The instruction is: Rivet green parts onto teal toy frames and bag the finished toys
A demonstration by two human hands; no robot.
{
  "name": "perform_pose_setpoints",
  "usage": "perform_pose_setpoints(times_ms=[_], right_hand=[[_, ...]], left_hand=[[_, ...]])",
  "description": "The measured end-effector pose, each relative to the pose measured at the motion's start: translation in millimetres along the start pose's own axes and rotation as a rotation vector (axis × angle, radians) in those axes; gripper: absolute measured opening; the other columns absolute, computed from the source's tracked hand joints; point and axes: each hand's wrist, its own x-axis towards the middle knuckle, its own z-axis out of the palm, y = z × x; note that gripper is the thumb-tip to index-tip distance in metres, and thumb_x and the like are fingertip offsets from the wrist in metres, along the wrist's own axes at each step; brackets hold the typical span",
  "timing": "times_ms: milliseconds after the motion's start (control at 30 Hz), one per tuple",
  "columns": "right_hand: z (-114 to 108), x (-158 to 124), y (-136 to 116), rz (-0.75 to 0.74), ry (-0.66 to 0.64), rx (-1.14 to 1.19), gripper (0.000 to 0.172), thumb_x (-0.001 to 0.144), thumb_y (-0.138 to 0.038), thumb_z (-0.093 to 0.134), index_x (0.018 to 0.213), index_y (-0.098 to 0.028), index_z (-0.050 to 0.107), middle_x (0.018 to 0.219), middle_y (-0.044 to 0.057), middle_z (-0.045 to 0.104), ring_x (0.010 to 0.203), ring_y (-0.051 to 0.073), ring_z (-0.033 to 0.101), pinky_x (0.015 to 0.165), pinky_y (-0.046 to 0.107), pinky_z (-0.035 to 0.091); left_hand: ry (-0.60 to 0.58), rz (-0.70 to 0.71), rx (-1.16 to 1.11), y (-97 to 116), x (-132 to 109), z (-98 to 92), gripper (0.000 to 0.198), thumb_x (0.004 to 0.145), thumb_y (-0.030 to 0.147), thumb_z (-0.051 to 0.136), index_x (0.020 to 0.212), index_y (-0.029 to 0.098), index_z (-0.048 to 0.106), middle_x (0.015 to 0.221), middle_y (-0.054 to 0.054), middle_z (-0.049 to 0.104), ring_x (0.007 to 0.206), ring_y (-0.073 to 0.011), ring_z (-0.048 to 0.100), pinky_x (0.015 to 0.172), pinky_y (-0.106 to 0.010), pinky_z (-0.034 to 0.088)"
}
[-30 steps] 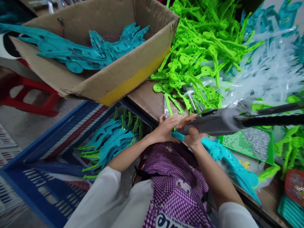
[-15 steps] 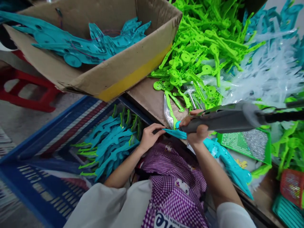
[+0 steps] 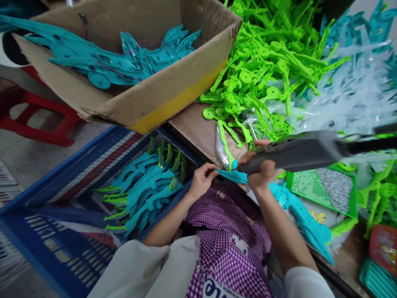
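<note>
Teal plastic, flat and pointed: logged one piece [image 3: 231, 176] at the near edge of the workbench [image 3: 198, 132], just above the purple checked apron [image 3: 229, 231]. Pinched at its left tip between thumb and fingers of the left hand [image 3: 201, 180]. Pressed at its other end by the nose of a grey power driver [image 3: 297, 155], gripped whole-fisted in the right hand [image 3: 262, 171].

Compared with a second before: moved the left hand off the driver's nose, down and leftward to the tip; kept the right hand and driver in place. Judged a steadying hold, with the piece trapped between pinch and nose.

Listed nearby:
- blue crate [image 3: 62, 231] at left, with stacked teal-and-green pieces [image 3: 145, 186]
- cardboard box [image 3: 167, 95] of teal parts [image 3: 124, 62]
- heap of green parts [image 3: 266, 62]
- green tray [image 3: 322, 186] of small silvery fasteners
- second teal piece [image 3: 304, 219] beside the right forearm
</note>
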Motion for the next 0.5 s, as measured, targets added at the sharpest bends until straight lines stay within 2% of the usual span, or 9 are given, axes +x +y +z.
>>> perform_pose_setpoints(times_ms=[100,233,300,367,500], right_hand=[[4.3,6.3,-23.0,-0.081,0.127,0.062,0.047,0.069,-0.069,0.061,0.087,-0.026,0.062,0.049,-0.006,0.049,0.038,0.014,0.05,0.037,0.027,0.043],[4.0,4.0,-34.4,-0.081,0.125,-0.032,0.053,0.065,-0.078,0.055,0.073,-0.025,0.057,0.048,-0.006,0.04,0.037,0.014,0.046,0.038,0.029,0.045],[2.7,-2.9,-28.0,-0.02,0.085,-0.06,0.059,0.064,-0.084,0.046,0.07,-0.026,0.054,0.048,-0.005,0.038,0.039,0.016,0.048,0.04,0.032,0.048],[1.3,-11.8,-15.7,0.025,0.03,-0.069,0.063,0.063,-0.088,0.04,0.071,-0.027,0.054,0.05,-0.004,0.042,0.044,0.019,0.054,0.043,0.034,0.05],[-2.9,-25.3,13.9,0.043,-0.05,-0.075,0.063,0.065,-0.087,0.04,0.079,-0.028,0.056,0.054,-0.002,0.049,0.054,0.022,0.061,0.049,0.037,0.054]], left_hand=[[-0.01,0.027,-0.004,-0.5,0.5,-0.5,0.017,0.087,0.035,0.062,0.087,0.019,0.067,0.083,-0.002,0.069,0.078,-0.0164,0.064,0.074,-0.028,0.049],[-0.025,0.005,-0.024,-1.8,0.5,-0.7,0.02,0.087,0.038,0.062,0.089,0.018,0.067,0.082,-0.002,0.069,0.074,-0.015,0.062,0.07,-0.026,0.048],[-0.039,-0.015,-0.034,-2.0,0.4,-0.7,0.023,0.087,0.04,0.061,0.09,0.018,0.068,0.082,-0.003,0.069,0.071,-0.0147,0.061,0.067,-0.026,0.047],[-0.039,-0.008,-0.038,-1.4,0.4,-0.5,0.026,0.087,0.043,0.061,0.092,0.019,0.069,0.083,-0.003,0.068,0.073,-0.0154,0.062,0.068,-0.026,0.047],[-0.017,0.021,-0.022,2.2,0.3,0.0,0.027,0.088,0.044,0.06,0.091,0.019,0.071,0.082,-0.004,0.067,0.077,-0.0167,0.063,0.071,-0.028,0.047]])
